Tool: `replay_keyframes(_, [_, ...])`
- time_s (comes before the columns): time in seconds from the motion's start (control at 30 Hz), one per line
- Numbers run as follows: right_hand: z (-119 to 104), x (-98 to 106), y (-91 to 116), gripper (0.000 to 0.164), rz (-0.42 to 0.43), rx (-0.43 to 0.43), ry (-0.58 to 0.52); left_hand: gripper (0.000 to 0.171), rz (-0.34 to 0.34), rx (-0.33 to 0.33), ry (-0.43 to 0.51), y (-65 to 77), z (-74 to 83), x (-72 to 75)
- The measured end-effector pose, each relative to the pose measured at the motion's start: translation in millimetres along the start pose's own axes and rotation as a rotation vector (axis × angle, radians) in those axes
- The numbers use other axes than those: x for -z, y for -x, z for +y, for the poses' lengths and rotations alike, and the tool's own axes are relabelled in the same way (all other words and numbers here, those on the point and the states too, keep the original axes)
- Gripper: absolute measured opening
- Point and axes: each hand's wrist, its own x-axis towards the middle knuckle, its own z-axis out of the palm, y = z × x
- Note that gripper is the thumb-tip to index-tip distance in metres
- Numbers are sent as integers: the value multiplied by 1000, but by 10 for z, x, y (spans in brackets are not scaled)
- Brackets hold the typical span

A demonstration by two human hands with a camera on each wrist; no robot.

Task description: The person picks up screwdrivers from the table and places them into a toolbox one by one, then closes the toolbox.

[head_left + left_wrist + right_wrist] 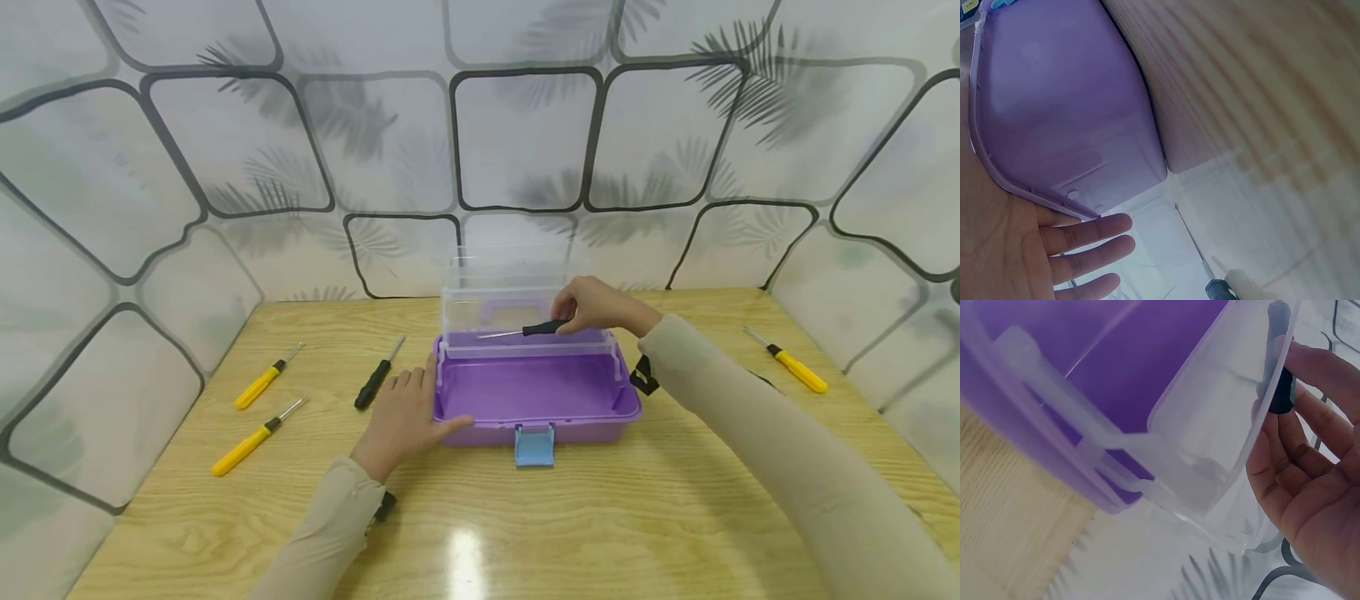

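A purple toolbox [536, 390] with a clear lid and tray [498, 268] raised at its back stands on the table. My right hand [592, 305] pinches the black handle of a screwdriver [546, 327] over the clear tray, its shaft pointing left. In the right wrist view, the handle [1282, 392] shows between thumb and fingers beside the tray's clear wall. My left hand [405, 417] rests against the box's left end, thumb laid over the front rim. The left wrist view shows its fingers [1094, 234] extended past the box's rim.
Left of the box lie a black-handled screwdriver [372, 385] and two yellow ones [257, 388] [242, 450]. Another yellow screwdriver [800, 369] lies at the far right. A blue latch [534, 446] hangs from the box's front. Patterned sheeting [525, 142] surrounds the wooden table [585, 525].
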Motion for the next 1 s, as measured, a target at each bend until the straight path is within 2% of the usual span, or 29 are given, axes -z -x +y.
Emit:
replay_keyframes(0.7, [4,13,-90,11,-112,-20,74,110,-12,12,8,0,1,-2])
replay_keyframes(1.0, [-27,20,-79,12,-128,-14,101,109,-1,7,5,9,8,-1])
